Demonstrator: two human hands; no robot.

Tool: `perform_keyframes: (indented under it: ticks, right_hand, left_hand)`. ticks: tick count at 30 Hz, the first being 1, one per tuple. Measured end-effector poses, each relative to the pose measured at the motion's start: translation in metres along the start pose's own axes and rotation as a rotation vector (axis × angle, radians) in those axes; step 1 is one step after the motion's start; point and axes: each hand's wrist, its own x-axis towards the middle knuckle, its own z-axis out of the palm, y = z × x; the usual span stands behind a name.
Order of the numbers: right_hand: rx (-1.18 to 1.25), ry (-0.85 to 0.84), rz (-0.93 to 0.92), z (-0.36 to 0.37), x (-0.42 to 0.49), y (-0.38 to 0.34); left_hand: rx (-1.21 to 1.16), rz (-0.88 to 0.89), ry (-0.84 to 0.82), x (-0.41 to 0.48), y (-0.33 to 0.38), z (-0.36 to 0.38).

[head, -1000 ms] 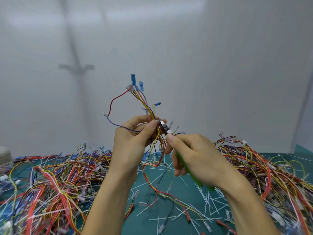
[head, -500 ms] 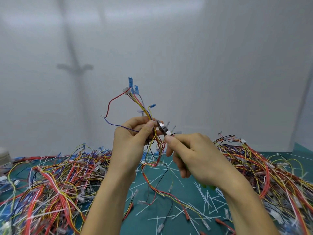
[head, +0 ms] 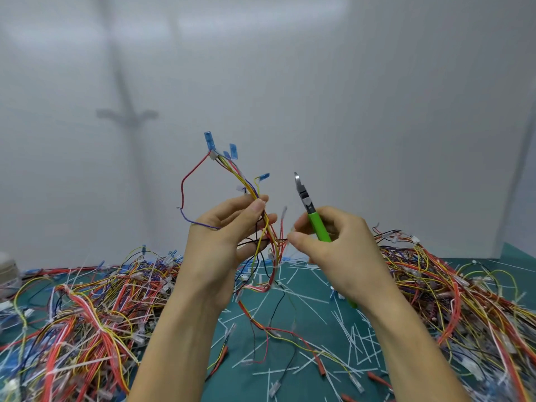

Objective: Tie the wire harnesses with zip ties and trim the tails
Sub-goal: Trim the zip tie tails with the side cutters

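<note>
Steel flush cutters with green handles (head: 311, 210) are pulling clear.
Right hand (head: 340, 256) is gripping them; left hand (head: 220, 245) is pinching the multicoloured wire harness (head: 251, 195) aloft just beside, its tail likely trimmed.

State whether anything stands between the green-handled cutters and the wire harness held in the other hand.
Nothing visible does. The right hand holds the cutters blades-up, apart from the wire harness gripped by the left hand; only open air and a pale stub rising from the harness itself lie in the gap.
</note>
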Motion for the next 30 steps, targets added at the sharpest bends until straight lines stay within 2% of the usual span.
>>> perform_keyframes:
  ticks: [5,9,13,17,22,24,26,28,30]
  right_hand:
    - [0.099,-0.122,-0.097,0.003,-0.003,-0.005]
    - [0.080,-0.128,-0.104,0.006,-0.002,-0.003]
    - [0.262,-0.089,-0.089,0.006,-0.003,-0.004]
    - [0.441,-0.001,-0.018,0.001,-0.003,-0.008]
    - [0.583,0.098,0.084,-0.013,-0.002,-0.011]
    - [0.604,0.119,0.116,-0.015,-0.002,-0.011]
    - [0.605,0.128,0.140,-0.015,-0.002,-0.011]
    - [0.597,0.127,0.148,-0.013,-0.003,-0.011]
    - [0.578,0.120,0.138,-0.012,-0.003,-0.011]
  left_hand:
    - [0.008,-0.030,0.011,0.000,-0.003,0.006]
    - [0.074,-0.034,-0.023,-0.002,-0.006,0.009]
    - [0.183,0.020,-0.087,-0.004,-0.006,0.012]
    - [0.427,0.146,-0.088,-0.001,-0.002,0.002]
    - [0.447,0.258,-0.103,-0.002,0.008,-0.011]
    - [0.493,0.331,-0.097,-0.004,0.011,-0.012]
    - [0.565,0.344,-0.170,-0.008,0.014,-0.007]
    - [0.739,0.358,-0.244,-0.013,0.012,0.000]
    - [0.889,0.408,-0.225,-0.014,0.006,0.007]
